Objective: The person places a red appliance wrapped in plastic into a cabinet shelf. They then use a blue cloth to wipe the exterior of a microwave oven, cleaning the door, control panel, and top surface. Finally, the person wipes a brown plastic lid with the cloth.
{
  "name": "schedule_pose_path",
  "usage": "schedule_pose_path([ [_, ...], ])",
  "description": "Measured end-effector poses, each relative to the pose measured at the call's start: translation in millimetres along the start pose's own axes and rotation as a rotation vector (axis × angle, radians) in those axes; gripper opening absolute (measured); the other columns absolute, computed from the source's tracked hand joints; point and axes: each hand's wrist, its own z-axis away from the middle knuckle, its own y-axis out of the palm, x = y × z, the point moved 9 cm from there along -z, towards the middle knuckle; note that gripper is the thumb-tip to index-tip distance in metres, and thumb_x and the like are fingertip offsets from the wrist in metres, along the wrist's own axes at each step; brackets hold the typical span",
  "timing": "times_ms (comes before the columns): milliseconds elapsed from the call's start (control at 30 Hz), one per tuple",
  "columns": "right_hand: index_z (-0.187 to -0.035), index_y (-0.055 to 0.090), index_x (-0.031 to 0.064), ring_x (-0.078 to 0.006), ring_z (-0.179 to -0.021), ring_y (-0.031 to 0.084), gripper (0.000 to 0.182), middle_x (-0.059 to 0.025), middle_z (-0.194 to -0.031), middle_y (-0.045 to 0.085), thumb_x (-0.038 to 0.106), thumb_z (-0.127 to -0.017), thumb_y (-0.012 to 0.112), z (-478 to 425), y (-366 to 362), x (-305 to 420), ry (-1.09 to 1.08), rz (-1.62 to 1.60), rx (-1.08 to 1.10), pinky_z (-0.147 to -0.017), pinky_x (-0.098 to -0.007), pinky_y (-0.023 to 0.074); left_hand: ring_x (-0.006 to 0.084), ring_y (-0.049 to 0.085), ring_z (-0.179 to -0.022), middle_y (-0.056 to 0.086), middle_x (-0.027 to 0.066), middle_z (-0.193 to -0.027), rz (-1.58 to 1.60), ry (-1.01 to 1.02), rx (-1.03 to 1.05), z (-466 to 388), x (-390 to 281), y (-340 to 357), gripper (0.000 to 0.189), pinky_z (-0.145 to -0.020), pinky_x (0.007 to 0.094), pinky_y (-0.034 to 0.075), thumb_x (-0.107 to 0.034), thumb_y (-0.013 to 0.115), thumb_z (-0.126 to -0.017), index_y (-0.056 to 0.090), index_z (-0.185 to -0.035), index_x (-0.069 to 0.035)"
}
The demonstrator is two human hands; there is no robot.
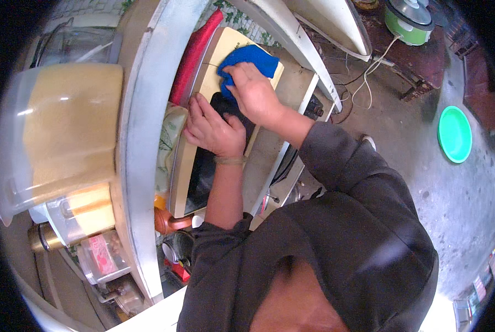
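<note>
My right hand [253, 92] grips part of a blue cloth [260, 60] and presses it on the cream front of a boxy appliance [216, 50] with a dark glossy panel. The appliance stands on a shelf; its exact kind is hard to tell. My left hand [215, 126] rests with bent fingers on the upper edge of the same appliance, below the cloth in the picture, and holds nothing. Behind the edge lie a red fabric [193, 58] and a pale cloth or bag with a leaf print [170, 141].
White shelf boards [139, 124] frame the appliance. Clear plastic containers [77, 128] stand at the left, and a brown jug-like vessel [168, 222] near my left forearm. A green rice cooker [409, 31] with a trailing cord sits on a dark table; a green basin [455, 134] is on the floor.
</note>
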Motion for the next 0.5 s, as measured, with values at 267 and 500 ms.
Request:
schedule_pose_path([
  [267, -0.103, 0.052, 0.0006, -0.0402, -0.090, 0.057, 0.024, -0.0223, -0.096, 0.058, 0.019, -0.088, 0.054, 117.3, 26.0, -126.9, 0.290, 0.118, 0.432, -0.076, -0.0474, 0.0462, 0.0326, 0.041, -0.118, 0.044, 0.0144, -0.132, -0.006, -0.013, 0.000, -5.2, -1.4, -2.8, 0.069, -0.098, 0.0505, 0.026, -0.019, 0.056, -0.067, 0.042, -0.133, -0.003],
  [500, -0.105, 0.055, 0.0009, -0.0390, -0.095, 0.054, 0.025, -0.0194, -0.098, 0.057, 0.014, -0.083, 0.058, 46.7, -21.7, -54.4, 0.205, -0.023, -0.031, -0.080, -0.0455, 0.0441, 0.0326, 0.042, -0.118, 0.044, 0.0147, -0.132, -0.031, -0.001, 0.003, -2.1, 1.1, -1.6, 0.069, -0.098, 0.0500, 0.026, -0.021, 0.055, -0.067, 0.042, -0.132, -0.003],
])
